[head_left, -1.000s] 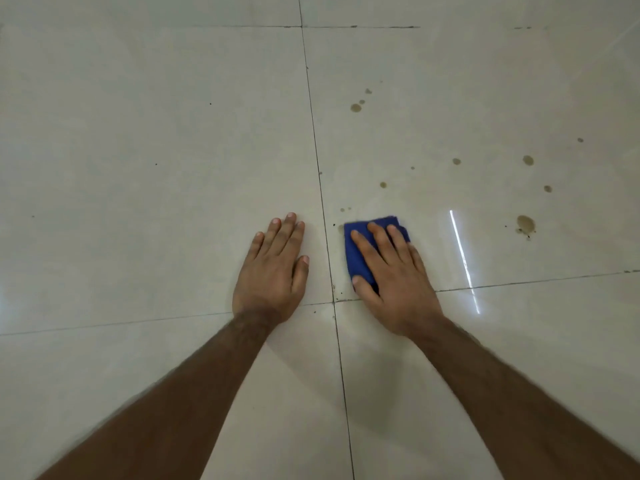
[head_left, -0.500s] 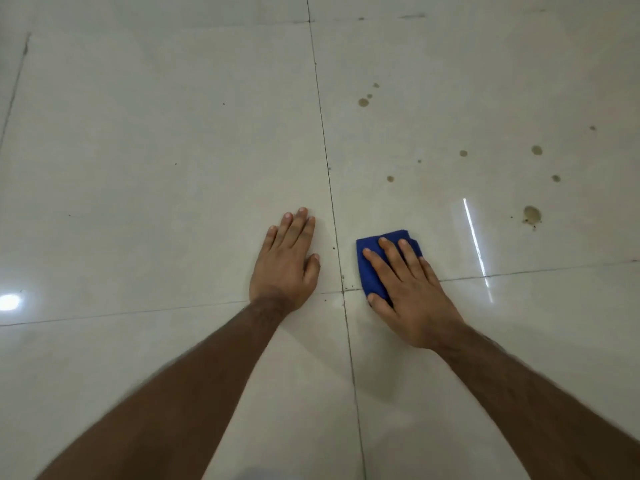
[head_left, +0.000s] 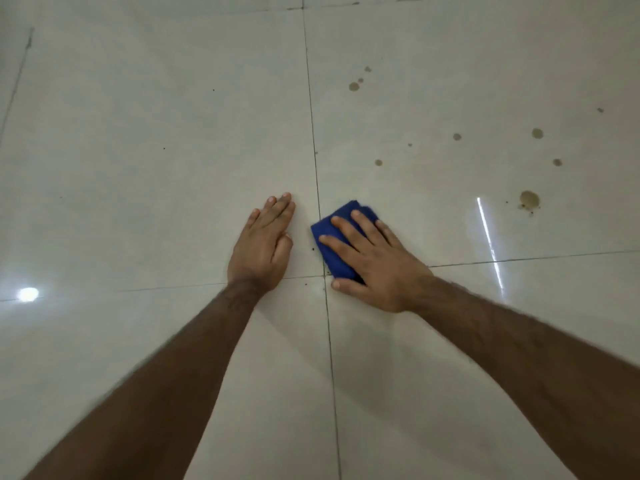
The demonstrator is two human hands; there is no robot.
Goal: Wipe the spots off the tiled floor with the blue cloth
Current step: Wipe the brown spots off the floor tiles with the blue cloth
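Note:
A folded blue cloth (head_left: 331,242) lies on the pale tiled floor (head_left: 156,150), right beside the crossing of two grout lines. My right hand (head_left: 377,261) presses flat on the cloth with straight, spread fingers and covers most of it. My left hand (head_left: 265,244) rests flat on the tile to the left of the vertical grout line, holding nothing. Brown spots dot the tile beyond and to the right of the cloth: a large spot (head_left: 529,199), a mid spot (head_left: 378,162) and a far spot (head_left: 354,86), among several others.
Small dark specks (head_left: 313,250) sit near the grout crossing by the cloth. A bright light streak (head_left: 488,233) and a round glare (head_left: 27,294) reflect off the glossy tiles. Both forearms reach in from the bottom edge.
My right hand has slid the cloth left toward the vertical grout line, turning it slightly. The left hand stays planted. The view has shifted a little.

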